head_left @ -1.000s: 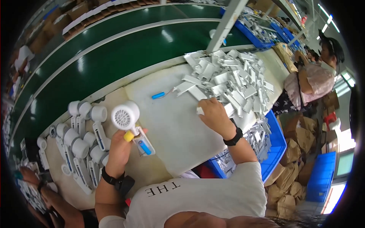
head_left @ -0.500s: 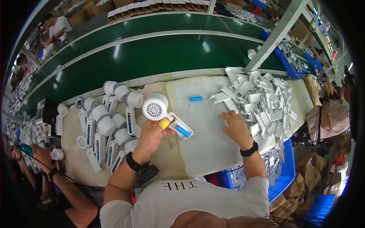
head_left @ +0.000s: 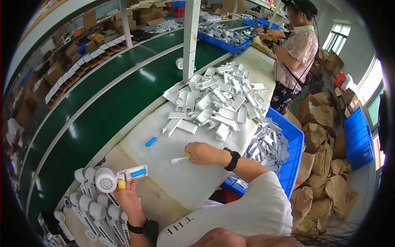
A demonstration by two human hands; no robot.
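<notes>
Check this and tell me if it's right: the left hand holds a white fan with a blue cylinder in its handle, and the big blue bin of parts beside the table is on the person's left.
Wrong side: the head view shows the big blue bin on the person's right. The left hand does hold the white fan with a blue cylinder in its handle.

The left hand (head_left: 128,199) grips with bent fingers, wrist (head_left: 133,213) below; the right hand (head_left: 205,154) pinches, back upward, forearm (head_left: 252,169) to its right.
</notes>
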